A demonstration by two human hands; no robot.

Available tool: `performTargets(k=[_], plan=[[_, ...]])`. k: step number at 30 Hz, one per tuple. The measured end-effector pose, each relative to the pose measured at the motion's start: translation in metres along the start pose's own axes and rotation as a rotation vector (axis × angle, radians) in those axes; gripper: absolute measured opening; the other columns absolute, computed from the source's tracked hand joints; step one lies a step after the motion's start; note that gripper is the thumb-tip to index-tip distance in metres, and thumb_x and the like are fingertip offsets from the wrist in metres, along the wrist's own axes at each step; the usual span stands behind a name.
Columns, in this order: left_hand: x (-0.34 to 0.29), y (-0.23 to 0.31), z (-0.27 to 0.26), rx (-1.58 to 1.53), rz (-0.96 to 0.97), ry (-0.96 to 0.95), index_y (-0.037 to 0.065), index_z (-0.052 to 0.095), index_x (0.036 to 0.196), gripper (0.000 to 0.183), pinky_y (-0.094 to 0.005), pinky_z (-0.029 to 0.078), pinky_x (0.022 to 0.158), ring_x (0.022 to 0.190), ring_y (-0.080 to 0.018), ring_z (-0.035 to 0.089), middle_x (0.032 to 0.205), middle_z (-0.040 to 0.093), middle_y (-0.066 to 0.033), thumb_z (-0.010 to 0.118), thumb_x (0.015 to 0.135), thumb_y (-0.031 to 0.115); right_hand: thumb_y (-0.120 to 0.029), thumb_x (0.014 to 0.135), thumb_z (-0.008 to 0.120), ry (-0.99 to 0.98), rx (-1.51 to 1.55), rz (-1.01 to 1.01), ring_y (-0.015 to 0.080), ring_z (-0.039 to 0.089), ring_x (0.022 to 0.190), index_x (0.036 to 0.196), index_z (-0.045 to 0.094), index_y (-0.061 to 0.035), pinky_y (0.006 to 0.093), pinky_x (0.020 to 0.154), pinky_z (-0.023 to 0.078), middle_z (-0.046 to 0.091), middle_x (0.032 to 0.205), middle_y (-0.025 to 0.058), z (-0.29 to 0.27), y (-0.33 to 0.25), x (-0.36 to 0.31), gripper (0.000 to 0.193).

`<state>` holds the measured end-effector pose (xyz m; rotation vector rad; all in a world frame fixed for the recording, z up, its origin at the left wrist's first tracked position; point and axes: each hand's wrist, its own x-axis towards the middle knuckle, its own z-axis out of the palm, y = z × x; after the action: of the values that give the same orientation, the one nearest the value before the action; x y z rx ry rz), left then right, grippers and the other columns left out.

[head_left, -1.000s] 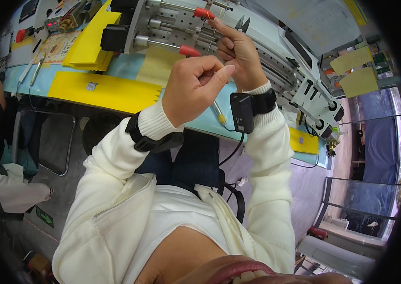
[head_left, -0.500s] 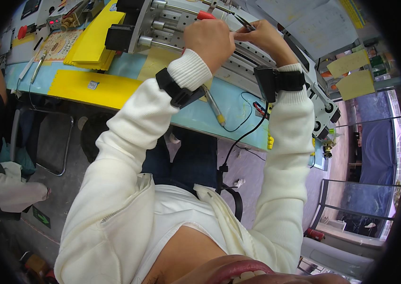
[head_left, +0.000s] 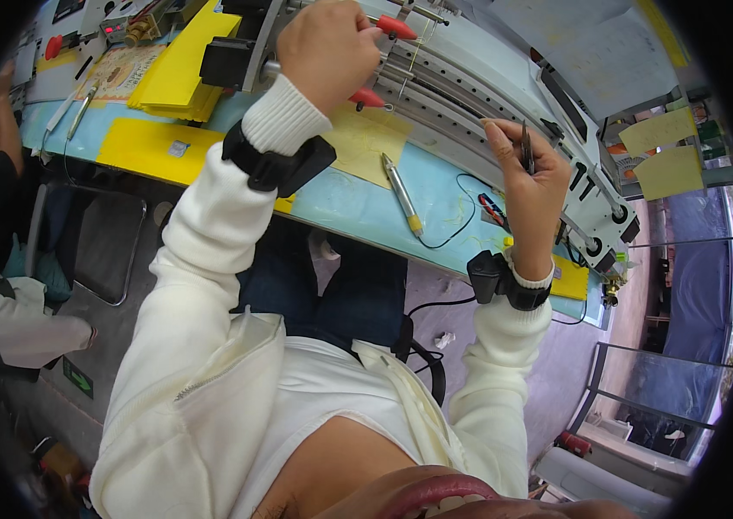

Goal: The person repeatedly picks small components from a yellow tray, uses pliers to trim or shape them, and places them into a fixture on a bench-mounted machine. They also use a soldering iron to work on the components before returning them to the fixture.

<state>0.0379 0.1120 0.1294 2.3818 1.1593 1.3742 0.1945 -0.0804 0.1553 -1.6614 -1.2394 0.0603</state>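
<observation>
My left hand (head_left: pixel 327 54) is closed at the left end of a metal machine with parallel rails (head_left: pixel 444 99). Its fingers are mostly hidden, so what it grips does not show. Beside it stick out two red cone-shaped tips, an upper one (head_left: pixel 396 27) and a lower one (head_left: pixel 368 98) with a small wire loop at its end. A thin yellowish strand (head_left: pixel 414 59) runs near the upper tip. Over the right part of the rails, my right hand (head_left: pixel 529 177) is closed round dark tweezers (head_left: pixel 526 149). Its thumb and forefinger meet; anything fine between them is too small to see.
A pen-shaped tool (head_left: pixel 402 195) with a cord lies on the blue bench mat (head_left: pixel 345 203). Yellow sheets (head_left: pixel 180 69) stand stacked at left, near a black motor block (head_left: pixel 228 62). Another person's arm (head_left: pixel 7 121) shows at far left. Papers (head_left: pixel 595 52) lie behind the machine.
My hands have moved apart. The left went left and up, uncovering the red tips; the right came right and nearer with the tweezers, now pointing up within its grip.
</observation>
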Motion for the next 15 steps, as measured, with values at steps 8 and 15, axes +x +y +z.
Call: performTargets(k=[8, 15], plan=[[-0.025, 0.009, -0.005, -0.597, -0.207, -0.121, 0.004, 0.071, 0.093, 0.014, -0.0393, 0.05, 0.071, 0.08, -0.0307, 0.064, 0.083, 0.065, -0.0155, 0.067, 0.086, 0.016, -0.01, 0.09, 0.075, -0.031, 0.089, 0.041, 0.0011, 0.032, 0.057, 0.098, 0.076, -0.0007, 0.0208, 0.051, 0.023, 0.046, 0.063, -0.0084, -0.003, -0.008, -0.034, 0.012], [-0.094, -0.008, -0.03, -0.628, -0.213, -0.357, -0.001, 0.065, 0.107, 0.028, -0.0283, 0.039, 0.056, 0.058, -0.0097, 0.05, 0.059, 0.052, -0.002, 0.069, 0.092, 0.022, -0.012, 0.089, 0.073, -0.205, 0.056, 0.155, 0.0034, 0.04, 0.056, 0.101, 0.075, 0.0012, 0.0229, 0.051, 0.031, 0.055, 0.061, -0.0017, 0.028, 0.015, -0.053, 0.018]])
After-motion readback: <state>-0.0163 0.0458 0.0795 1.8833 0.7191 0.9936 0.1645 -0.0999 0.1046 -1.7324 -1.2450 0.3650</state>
